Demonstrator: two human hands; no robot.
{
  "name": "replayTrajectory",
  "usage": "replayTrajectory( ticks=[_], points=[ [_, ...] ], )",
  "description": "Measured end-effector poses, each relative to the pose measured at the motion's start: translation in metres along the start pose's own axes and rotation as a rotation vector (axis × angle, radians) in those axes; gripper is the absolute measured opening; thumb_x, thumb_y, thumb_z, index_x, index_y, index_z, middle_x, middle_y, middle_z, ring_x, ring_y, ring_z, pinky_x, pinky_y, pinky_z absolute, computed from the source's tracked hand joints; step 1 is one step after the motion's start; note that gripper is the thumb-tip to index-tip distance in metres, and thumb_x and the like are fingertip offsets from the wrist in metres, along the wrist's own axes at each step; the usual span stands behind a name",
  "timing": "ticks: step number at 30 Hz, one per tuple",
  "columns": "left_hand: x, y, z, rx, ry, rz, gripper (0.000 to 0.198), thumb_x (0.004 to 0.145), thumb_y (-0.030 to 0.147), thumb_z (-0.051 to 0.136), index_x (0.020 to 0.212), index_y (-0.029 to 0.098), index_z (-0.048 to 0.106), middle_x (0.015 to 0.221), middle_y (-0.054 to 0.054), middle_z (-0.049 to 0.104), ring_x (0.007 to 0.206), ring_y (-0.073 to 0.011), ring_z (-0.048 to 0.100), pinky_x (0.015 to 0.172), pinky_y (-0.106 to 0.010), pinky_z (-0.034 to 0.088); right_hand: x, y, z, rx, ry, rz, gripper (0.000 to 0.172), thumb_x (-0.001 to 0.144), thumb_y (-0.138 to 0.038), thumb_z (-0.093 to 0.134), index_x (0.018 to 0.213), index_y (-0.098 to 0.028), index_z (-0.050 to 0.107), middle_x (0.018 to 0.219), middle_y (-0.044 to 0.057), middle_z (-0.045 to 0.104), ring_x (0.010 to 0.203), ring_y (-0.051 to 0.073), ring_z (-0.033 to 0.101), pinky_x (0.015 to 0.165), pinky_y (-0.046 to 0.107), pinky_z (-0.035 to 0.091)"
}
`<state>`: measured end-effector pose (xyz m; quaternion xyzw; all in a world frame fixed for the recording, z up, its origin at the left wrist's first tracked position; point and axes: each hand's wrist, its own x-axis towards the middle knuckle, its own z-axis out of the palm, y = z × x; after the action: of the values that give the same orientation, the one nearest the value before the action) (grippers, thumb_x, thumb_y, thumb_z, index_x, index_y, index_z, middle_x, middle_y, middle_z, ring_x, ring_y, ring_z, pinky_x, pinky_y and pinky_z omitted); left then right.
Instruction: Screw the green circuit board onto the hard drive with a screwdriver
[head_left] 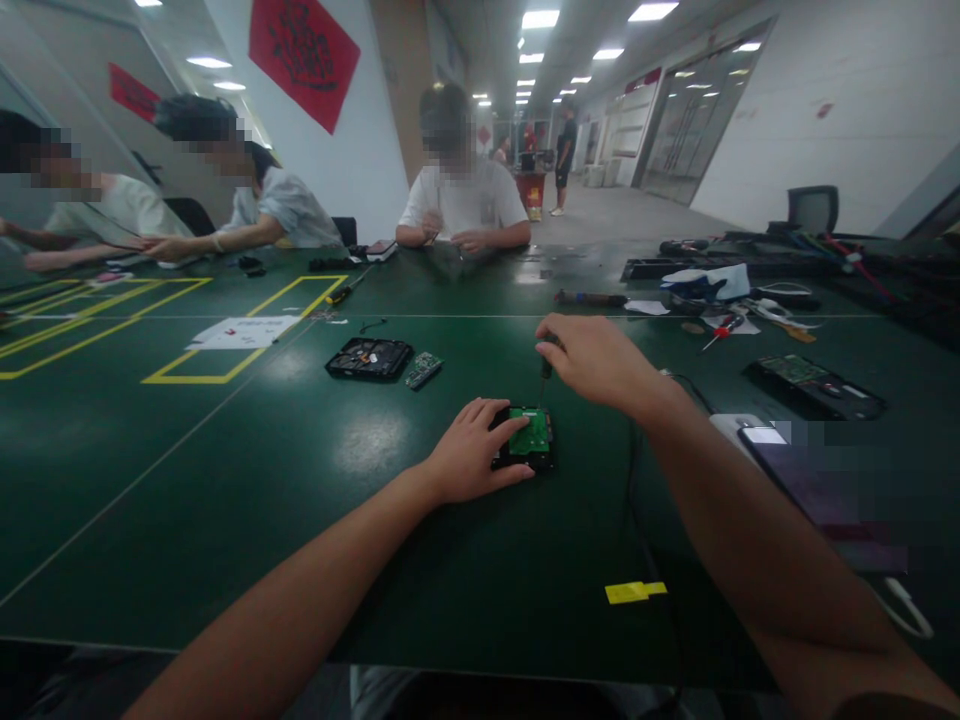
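The left hand (472,450) lay palm-down on the green table (300,520), fingers loosely spread and not closed round anything, their tips pressing on the left side of a small black hard drive (541,462). The press probably kept the drive from sliding or turning. The drive sat flat in front of the person, between the two forearms, with its green circuit board (531,433) facing up where it could be reached. The right hand (596,360) was closed round the handle of a screwdriver (545,378), held upright from above so the tip met the far edge of the board squarely. Farther off to the left lay another opened drive (367,358) with a loose board (424,370) beside it, likely set aside out of the way.
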<state>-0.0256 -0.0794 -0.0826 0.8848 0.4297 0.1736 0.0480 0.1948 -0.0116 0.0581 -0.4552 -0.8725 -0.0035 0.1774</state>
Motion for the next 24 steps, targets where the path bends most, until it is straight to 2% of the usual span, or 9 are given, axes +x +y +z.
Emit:
replayTrajectory(
  ticks=[5, 10, 13, 16, 19, 21, 24],
  points=[
    [0.001, 0.001, 0.0, 0.008, 0.001, 0.005, 0.077, 0.095, 0.069, 0.065, 0.157, 0.028, 0.048, 0.158, -0.015, 0.044, 0.145, -0.0398, 0.044, 0.122, -0.061, 0.036, 0.0, 0.0, 0.007, -0.082, -0.087, 0.067, 0.026, 0.102, -0.041, 0.062, 0.111, -0.017, 0.068, 0.101, 0.016, 0.078, 0.093, 0.033, 0.073, 0.078, 0.041, 0.05],
    [0.001, 0.001, 0.001, 0.003, -0.004, -0.003, 0.076, 0.095, 0.07, 0.065, 0.157, 0.028, 0.049, 0.159, -0.015, 0.044, 0.146, -0.0399, 0.042, 0.123, -0.061, 0.035, -0.003, 0.006, 0.004, -0.022, -0.148, -0.017, 0.023, 0.094, -0.024, 0.072, 0.115, -0.018, 0.065, 0.111, 0.013, 0.078, 0.103, 0.031, 0.072, 0.086, 0.038, 0.05],
    [0.0, 0.0, 0.001, 0.006, -0.005, -0.003, 0.076, 0.095, 0.07, 0.064, 0.157, 0.028, 0.049, 0.16, -0.015, 0.043, 0.146, -0.0397, 0.042, 0.124, -0.061, 0.034, -0.004, 0.01, 0.0, 0.121, -0.218, -0.126, 0.026, 0.09, -0.014, 0.071, 0.114, -0.02, 0.065, 0.112, 0.007, 0.077, 0.103, 0.025, 0.072, 0.087, 0.033, 0.049],
    [-0.001, 0.0, 0.0, 0.009, -0.008, -0.004, 0.076, 0.096, 0.069, 0.064, 0.157, 0.028, 0.049, 0.16, -0.015, 0.043, 0.146, -0.0397, 0.042, 0.123, -0.061, 0.034, -0.004, 0.013, -0.003, 0.174, -0.252, -0.165, 0.028, 0.088, -0.011, 0.067, 0.114, -0.021, 0.065, 0.113, 0.006, 0.077, 0.102, 0.022, 0.071, 0.088, 0.031, 0.048],
    [-0.001, 0.001, -0.001, 0.006, -0.009, -0.004, 0.075, 0.096, 0.069, 0.064, 0.157, 0.028, 0.048, 0.16, -0.015, 0.043, 0.146, -0.0395, 0.042, 0.123, -0.061, 0.035, -0.003, 0.011, -0.003, 0.079, -0.226, -0.089, 0.02, 0.094, -0.027, 0.068, 0.113, -0.02, 0.065, 0.111, 0.01, 0.077, 0.101, 0.026, 0.071, 0.085, 0.034, 0.048],
    [-0.001, 0.002, -0.002, 0.009, -0.008, -0.006, 0.075, 0.096, 0.068, 0.064, 0.157, 0.027, 0.049, 0.159, -0.015, 0.043, 0.146, -0.0395, 0.042, 0.123, -0.061, 0.035, -0.003, 0.008, -0.002, -0.012, -0.195, 0.002, 0.024, 0.098, -0.04, 0.065, 0.111, -0.019, 0.065, 0.107, 0.013, 0.077, 0.098, 0.03, 0.071, 0.082, 0.037, 0.047],
    [0.0, 0.003, -0.002, 0.011, -0.008, -0.004, 0.075, 0.096, 0.069, 0.065, 0.156, 0.026, 0.05, 0.159, -0.016, 0.044, 0.145, -0.0394, 0.043, 0.123, -0.06, 0.035, -0.002, 0.005, 0.0, -0.069, -0.186, 0.073, 0.02, 0.099, -0.038, 0.064, 0.107, -0.02, 0.065, 0.104, 0.013, 0.077, 0.097, 0.031, 0.071, 0.08, 0.037, 0.046]
  ],
)
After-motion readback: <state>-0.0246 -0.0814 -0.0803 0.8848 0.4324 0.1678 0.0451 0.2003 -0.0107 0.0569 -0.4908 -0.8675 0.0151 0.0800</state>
